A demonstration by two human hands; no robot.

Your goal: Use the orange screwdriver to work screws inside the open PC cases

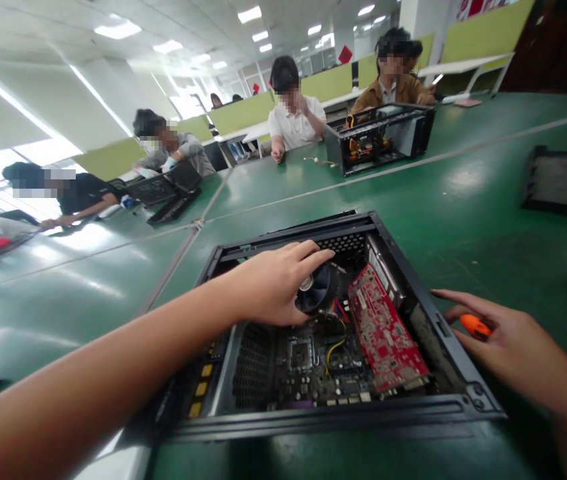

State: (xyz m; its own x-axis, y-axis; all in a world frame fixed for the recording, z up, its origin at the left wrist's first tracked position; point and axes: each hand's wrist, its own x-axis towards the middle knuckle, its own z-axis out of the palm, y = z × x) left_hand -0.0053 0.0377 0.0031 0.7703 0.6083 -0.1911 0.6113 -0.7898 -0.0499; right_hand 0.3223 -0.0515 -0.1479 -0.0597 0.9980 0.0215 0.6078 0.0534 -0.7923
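Note:
An open black computer case lies on the green table. Inside it, my left hand is wrapped round a black round cooling fan near the far side. A red circuit card stands tilted to the right of the fan. Below the fan, the motherboard shows a bare square socket and yellow wires. Beside the case's right edge, my right hand holds an orange-handled tool, its fingers curled round the handle; the rest of the tool is hidden.
Another open case stands across the green table, and a dark panel lies at the far right. Several people sit along the far side, one behind a black case at the left.

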